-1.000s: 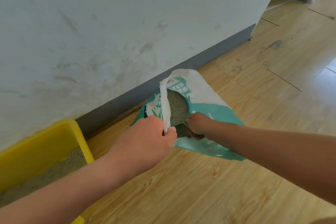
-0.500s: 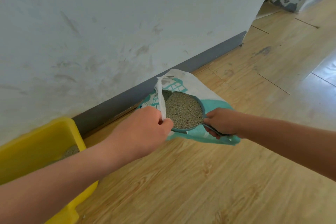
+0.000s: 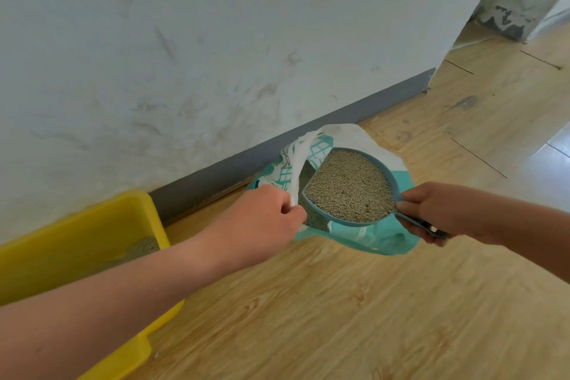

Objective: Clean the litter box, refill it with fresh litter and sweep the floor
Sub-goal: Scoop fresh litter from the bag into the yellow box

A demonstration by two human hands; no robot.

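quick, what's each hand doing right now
Left hand: pinches the white edge of the teal-and-white plastic litter bag.
Right hand: grips the handle of the blue-grey plastic scoop full of litter.

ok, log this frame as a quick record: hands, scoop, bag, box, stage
left hand: pinches the white edge of the teal-and-white plastic litter bag, holding its mouth open
right hand: grips the handle of the blue-grey plastic scoop
scoop load: full of grey-beige granular litter, held roughly level above the bag
bag position: on the light wooden floor, against the grey baseboard
box: yellow plastic litter box, left of the bag, some litter inside
stage: scoop loaded, not yet tipped into the box
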